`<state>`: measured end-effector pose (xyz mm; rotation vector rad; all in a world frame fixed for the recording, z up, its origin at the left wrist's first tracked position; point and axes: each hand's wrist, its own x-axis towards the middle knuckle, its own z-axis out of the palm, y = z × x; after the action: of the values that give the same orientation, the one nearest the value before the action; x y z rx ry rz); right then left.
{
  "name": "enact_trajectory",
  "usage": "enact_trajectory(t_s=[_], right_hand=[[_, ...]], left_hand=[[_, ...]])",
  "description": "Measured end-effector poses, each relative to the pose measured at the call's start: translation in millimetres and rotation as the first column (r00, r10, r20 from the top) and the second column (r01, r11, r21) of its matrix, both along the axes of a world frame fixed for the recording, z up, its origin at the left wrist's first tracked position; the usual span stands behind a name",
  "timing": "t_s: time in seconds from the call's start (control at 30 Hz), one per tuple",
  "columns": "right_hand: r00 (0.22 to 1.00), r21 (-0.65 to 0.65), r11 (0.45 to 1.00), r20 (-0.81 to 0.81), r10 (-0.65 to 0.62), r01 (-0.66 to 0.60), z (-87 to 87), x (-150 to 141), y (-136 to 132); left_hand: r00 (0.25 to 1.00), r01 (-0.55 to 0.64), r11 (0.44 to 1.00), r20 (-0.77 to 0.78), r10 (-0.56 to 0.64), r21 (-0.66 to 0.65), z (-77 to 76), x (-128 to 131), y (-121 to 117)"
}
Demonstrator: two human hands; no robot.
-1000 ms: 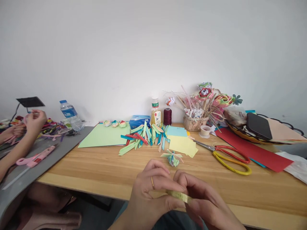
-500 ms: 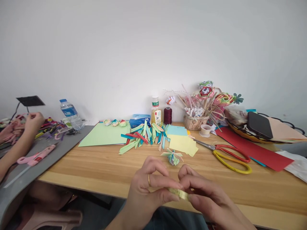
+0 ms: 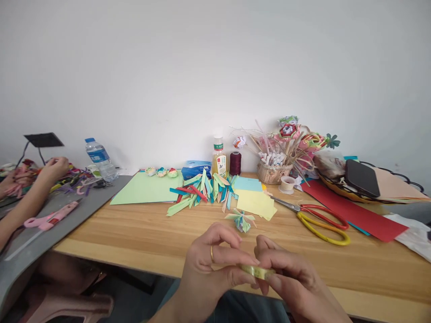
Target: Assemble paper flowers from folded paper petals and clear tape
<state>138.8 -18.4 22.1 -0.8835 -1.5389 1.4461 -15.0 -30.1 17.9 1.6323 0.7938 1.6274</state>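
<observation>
Both my hands are at the near edge of a wooden table [image 3: 134, 233]. My left hand [image 3: 212, 269] and my right hand [image 3: 289, 278] pinch the two ends of a small folded yellow-green paper strip [image 3: 256, 271] between thumbs and fingers. A ring sits on my left hand. Just beyond my fingers lies a small folded paper flower piece [image 3: 243, 220]. Further back is a pile of folded coloured paper strips [image 3: 202, 190] and yellow and blue paper squares [image 3: 256, 202].
Red-and-yellow scissors [image 3: 319, 217] lie to the right, near a red paper sheet [image 3: 357, 211]. A basket of paper flowers [image 3: 276, 168], a thread spool [image 3: 235, 163], a bottle [image 3: 218, 159] and green paper [image 3: 144, 188] line the back. Another person's hands [image 3: 50, 168] work at a grey table on the left.
My hands have shifted slightly while turning the paper strip between the fingertips. The other person's hand at the left has dropped lower towards their pile of strips.
</observation>
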Motion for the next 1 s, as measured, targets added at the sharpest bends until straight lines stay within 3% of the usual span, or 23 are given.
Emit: enact_trajectory(t_s=[0.2, 0.57, 0.83, 1.0], right_hand=[[0.999, 0.02, 1.0, -0.029, -0.017, 0.017, -0.5, -2.9, -0.3], [0.982, 0.12, 0.977, -0.083, -0.169, 0.178, -10.5, -5.7, -2.2], [0.997, 0.04, 0.997, -0.047, -0.059, 0.061, -6.9, -4.8, -0.6], [0.998, 0.05, 0.997, -0.024, -0.051, 0.052, -7.4, -4.7, -0.1]], left_hand=[[0.997, -0.021, 1.0, -0.074, 0.021, 0.001, 2.9, -1.8, -4.7], [0.98, -0.14, 0.988, -0.131, 0.148, 0.069, 5.5, 2.4, -6.7], [0.979, -0.168, 0.98, -0.1, 0.178, 0.103, 5.7, 3.5, -6.8], [0.981, -0.171, 0.984, -0.082, 0.174, 0.044, 4.2, 1.7, -7.3]])
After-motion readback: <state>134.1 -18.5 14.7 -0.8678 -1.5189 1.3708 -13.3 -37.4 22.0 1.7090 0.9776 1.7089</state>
